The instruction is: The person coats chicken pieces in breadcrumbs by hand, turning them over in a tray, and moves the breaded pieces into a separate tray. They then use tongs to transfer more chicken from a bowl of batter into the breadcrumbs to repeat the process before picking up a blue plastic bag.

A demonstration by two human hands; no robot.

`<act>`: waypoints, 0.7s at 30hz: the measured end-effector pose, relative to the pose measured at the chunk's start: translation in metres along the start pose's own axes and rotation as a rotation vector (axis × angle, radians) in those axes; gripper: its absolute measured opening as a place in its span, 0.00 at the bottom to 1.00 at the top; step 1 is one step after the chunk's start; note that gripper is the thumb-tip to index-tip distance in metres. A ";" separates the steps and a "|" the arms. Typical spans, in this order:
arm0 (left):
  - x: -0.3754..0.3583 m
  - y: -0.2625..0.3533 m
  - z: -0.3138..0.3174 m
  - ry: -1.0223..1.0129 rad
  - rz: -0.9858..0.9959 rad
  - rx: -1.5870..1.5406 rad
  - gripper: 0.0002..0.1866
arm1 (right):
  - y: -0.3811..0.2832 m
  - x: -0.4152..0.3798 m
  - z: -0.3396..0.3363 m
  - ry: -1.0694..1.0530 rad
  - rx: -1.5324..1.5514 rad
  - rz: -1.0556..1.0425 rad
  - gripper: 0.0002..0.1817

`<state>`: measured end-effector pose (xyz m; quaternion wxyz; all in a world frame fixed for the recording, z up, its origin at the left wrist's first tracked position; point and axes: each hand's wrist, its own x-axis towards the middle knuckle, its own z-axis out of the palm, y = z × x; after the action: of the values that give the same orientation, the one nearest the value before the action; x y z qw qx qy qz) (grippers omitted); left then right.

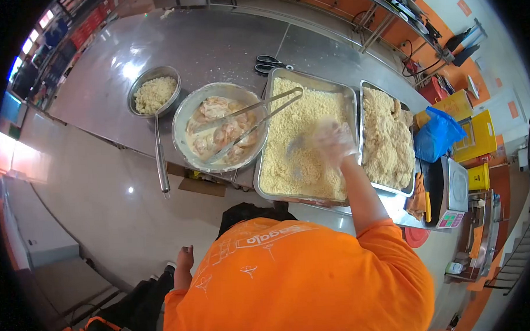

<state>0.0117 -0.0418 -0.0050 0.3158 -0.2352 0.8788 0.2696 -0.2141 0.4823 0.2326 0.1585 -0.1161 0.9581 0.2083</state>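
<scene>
My right hand [333,141], in a clear plastic glove, is just over or in the pale yellow crumbs [295,109] of a deep metal tray [263,186]. Motion blurs its fingers, so their pose and any contents cannot be made out. Bare metal shows through the crumbs left of it. Low at my side is my left hand [185,259], its fingers curled, with nothing visible in it. Left of the tray stands a bowl [181,146] of raw chicken pieces [217,123] in milky batter. Metal tongs [251,109] rest across the bowl and the tray's edge.
A second tray [362,92] holds breaded pieces [386,138]. At the left, a long-handled strainer [161,151] contains crumbs. Black-handled scissors [270,64] lie behind the crumb tray. A blue bag [438,133], orange gloves [418,200] and a scale [454,188] are at the right.
</scene>
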 end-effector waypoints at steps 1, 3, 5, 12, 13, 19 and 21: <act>-0.005 0.004 -0.003 0.018 -0.018 0.013 0.22 | 0.005 0.007 0.004 0.060 0.056 0.031 0.18; -0.003 0.008 -0.004 0.026 0.056 0.015 0.22 | 0.011 0.018 -0.005 0.184 0.170 0.098 0.16; 0.002 0.017 -0.007 0.025 0.089 0.044 0.22 | 0.018 0.066 0.041 0.296 0.386 0.059 0.16; 0.000 0.083 -0.027 0.060 0.251 -0.059 0.21 | -0.019 0.084 -0.033 -0.080 0.046 -0.178 0.17; -0.003 0.086 -0.027 0.077 0.280 -0.073 0.21 | -0.017 0.094 -0.014 0.098 0.096 -0.201 0.17; -0.010 0.061 -0.013 0.047 0.099 -0.037 0.21 | 0.003 0.077 0.007 0.400 0.395 -0.061 0.15; -0.009 0.035 -0.006 0.037 0.042 -0.046 0.22 | 0.018 0.068 0.017 0.426 0.794 0.194 0.13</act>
<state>-0.0054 -0.0178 0.0162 0.2882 -0.2290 0.8828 0.2917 -0.2777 0.4948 0.2004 -0.0301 0.0035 0.9814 -0.1897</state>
